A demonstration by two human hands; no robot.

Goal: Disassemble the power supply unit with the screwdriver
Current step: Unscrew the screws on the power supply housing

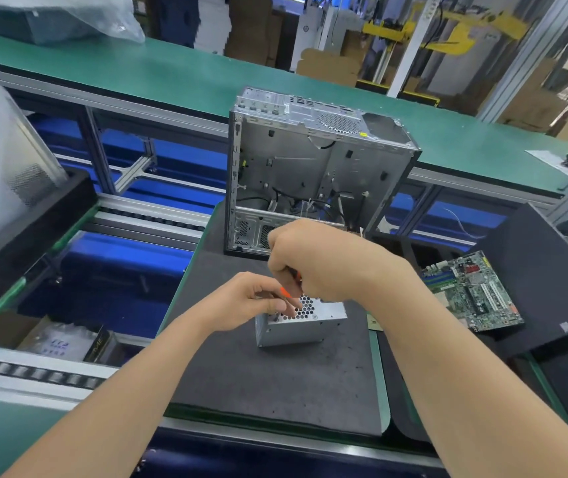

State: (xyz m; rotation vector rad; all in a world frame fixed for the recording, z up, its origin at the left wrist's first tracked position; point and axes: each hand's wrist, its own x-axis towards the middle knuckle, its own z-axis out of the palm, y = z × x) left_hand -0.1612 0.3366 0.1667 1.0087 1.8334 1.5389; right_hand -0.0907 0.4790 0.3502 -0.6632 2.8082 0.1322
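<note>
Working at the near centre of the desk (275, 384), you have these items in play, each with its risk.

Power supply unit (301, 322): small metal box with a honeycomb grille on top, resting on the dark mat, near side of the open computer case (313, 167). Nothing clamps it; a hard push from above could tip or slide it.

Screwdriver (289, 286): orange and black handle, mostly hidden. The tip and the screw it meets cannot be seen, so you cannot confirm it is seated. A badly seated tip would likely cam out and strip the head or skate across the grille.

Right hand (313, 260): fingers closed in a fist around the screwdriver handle, directly above the unit.

Left hand (251, 301): fingers pinched narrow at the shaft, touching or just above the unit's top left edge; which one is unclear. A slip would drive the tip towards these fingers.

Motherboard (472, 291): lying to the right, well apart, on a black tray. A freed screw rolling off the mat could be lost among the rollers to the left.
</note>
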